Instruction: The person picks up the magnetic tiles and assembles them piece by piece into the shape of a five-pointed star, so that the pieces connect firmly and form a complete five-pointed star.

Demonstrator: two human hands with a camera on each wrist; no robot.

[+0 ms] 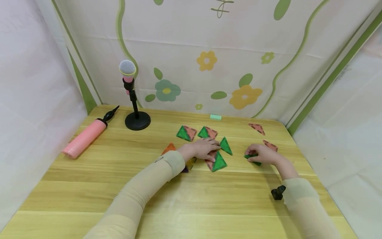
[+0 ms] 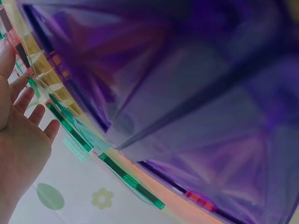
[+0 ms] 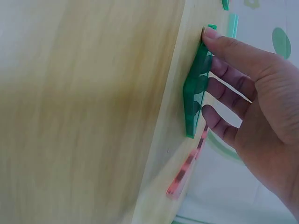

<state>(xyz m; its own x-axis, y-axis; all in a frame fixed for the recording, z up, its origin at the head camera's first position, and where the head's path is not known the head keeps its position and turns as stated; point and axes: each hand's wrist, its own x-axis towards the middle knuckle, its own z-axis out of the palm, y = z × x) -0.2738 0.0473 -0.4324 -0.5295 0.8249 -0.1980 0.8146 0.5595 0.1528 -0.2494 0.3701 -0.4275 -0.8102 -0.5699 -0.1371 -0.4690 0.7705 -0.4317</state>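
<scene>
Toward the right edge of the table [image 1: 209,205], the right hand [image 1: 262,154] has a green triangular tile [image 3: 194,95] in a thumb-and-fingertip grip, closed to the tile's thickness. The left hand [image 1: 204,148], fingers loosely extended, lies over a red triangular tile [image 1: 209,165], nearer the table's far edge than its near one; whether it presses down is hard to tell. Rim-only contact and a light, flat left hand should serve best.

A yellow wooden desk [image 1: 226,205]. The far white wall [image 1: 179,56] has flowers [image 1: 212,60] and green leaves [image 1: 282,9]. The left wall [image 1: 27,99] and right wall [image 1: 352,139] are white too.
</scene>
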